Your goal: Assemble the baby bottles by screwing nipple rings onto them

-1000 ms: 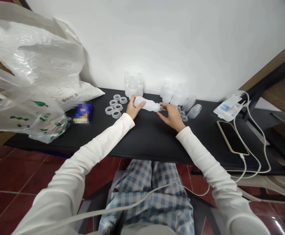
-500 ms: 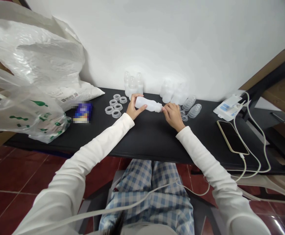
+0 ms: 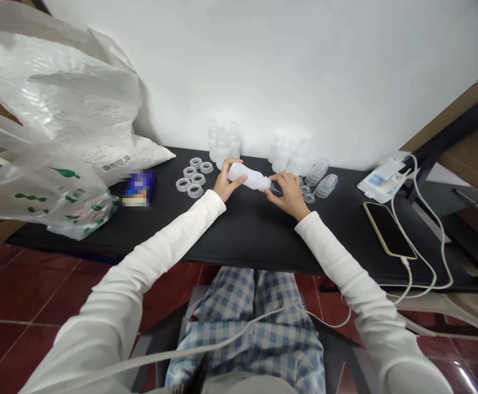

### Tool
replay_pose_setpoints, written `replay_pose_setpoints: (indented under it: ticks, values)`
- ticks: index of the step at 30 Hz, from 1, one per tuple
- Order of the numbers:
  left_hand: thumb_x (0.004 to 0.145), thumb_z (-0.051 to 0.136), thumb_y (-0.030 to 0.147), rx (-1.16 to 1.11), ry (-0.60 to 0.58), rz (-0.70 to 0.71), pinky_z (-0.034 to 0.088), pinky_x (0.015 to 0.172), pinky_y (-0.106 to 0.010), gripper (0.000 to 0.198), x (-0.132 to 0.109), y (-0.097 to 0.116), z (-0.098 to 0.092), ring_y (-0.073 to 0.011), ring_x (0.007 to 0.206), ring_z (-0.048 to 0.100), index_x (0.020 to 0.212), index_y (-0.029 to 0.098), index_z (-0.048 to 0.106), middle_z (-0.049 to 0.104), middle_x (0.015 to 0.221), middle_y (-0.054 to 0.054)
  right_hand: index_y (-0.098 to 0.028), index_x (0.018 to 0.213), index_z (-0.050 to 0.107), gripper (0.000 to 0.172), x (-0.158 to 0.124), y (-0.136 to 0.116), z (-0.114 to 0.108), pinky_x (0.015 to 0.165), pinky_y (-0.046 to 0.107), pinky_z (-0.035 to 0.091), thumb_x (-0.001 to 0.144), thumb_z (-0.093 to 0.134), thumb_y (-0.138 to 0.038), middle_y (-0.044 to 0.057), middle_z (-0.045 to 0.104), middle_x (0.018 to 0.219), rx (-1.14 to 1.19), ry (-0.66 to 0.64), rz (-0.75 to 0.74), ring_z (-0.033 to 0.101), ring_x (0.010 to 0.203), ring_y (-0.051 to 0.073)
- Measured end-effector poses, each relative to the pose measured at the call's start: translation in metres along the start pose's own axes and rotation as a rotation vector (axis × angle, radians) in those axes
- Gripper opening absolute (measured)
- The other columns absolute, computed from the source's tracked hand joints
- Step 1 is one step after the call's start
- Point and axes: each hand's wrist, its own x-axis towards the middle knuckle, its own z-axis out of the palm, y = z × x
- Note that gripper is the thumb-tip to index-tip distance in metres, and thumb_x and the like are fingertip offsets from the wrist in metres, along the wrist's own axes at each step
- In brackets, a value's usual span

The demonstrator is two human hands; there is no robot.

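Observation:
My left hand (image 3: 225,184) is wrapped round the base end of a white plastic bottle (image 3: 249,177) held on its side above the black table (image 3: 243,230). My right hand (image 3: 289,193) pinches a small clear part at the bottle's neck end. Several clear plastic rings (image 3: 193,178) lie left of my left hand. Upright bottles (image 3: 222,141) stand at the wall behind it. More pale bottles (image 3: 290,155) and stacks of clear caps (image 3: 321,179) sit just behind my right hand.
Large plastic bags (image 3: 46,126) cover the table's left end, with a small blue packet (image 3: 139,188) beside them. A phone (image 3: 389,230) on a white cable (image 3: 423,257) and a white box (image 3: 380,180) lie at the right. A cardboard box (image 3: 472,137) stands far right.
The bottle has tilted slightly, neck end lower. My right hand shifted its fingers at the neck, closing in and then easing back a little. My left hand kept its hold.

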Motion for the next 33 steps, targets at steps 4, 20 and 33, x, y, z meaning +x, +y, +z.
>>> replay_pose_setpoints:
  ticks: [4, 20, 33]
  values:
    - [0.083, 0.06, 0.073, 0.068, -0.081, 0.147, 0.053, 0.099, -0.043, 0.068, -0.002, 0.002, -0.003, -0.027, 0.115, 0.064, 0.127, 0.022, 0.047, 0.06, 0.125, -0.014, -0.024, 0.093, 0.066, 0.025, 0.001, 0.011, 0.007, 0.094, 0.044, 0.04, 0.098, 0.05, -0.043, 0.008, 0.063, 0.104, 0.101, -0.052, 0.049, 0.056, 0.101, 0.026]
    - [0.091, 0.061, 0.058, 0.363, -0.257, 0.7, 0.061, 0.096, -0.05, 0.034, 0.008, -0.012, -0.017, -0.0256, 0.115, 0.068, 0.098, 0.025, 0.064, 0.067, 0.108, -0.007, -0.025, 0.094, 0.075, 0.045, 0.009, 0.021, -0.018, 0.09, 0.043, 0.051, 0.089, 0.057, -0.065, 0.005, 0.057, 0.09, 0.493, -0.174, 0.063, 0.058, 0.09, 0.022]
    - [0.093, 0.059, 0.055, 0.397, -0.539, 0.479, 0.058, 0.105, -0.054, 0.027, 0.013, -0.003, -0.015, -0.0243, 0.12, 0.068, 0.086, 0.029, 0.063, 0.065, 0.094, -0.002, -0.022, 0.075, 0.068, 0.055, 0.013, 0.015, -0.041, 0.086, 0.04, 0.051, 0.09, 0.049, -0.072, 0.005, 0.058, 0.086, 0.534, -0.265, 0.122, 0.058, 0.086, 0.021]
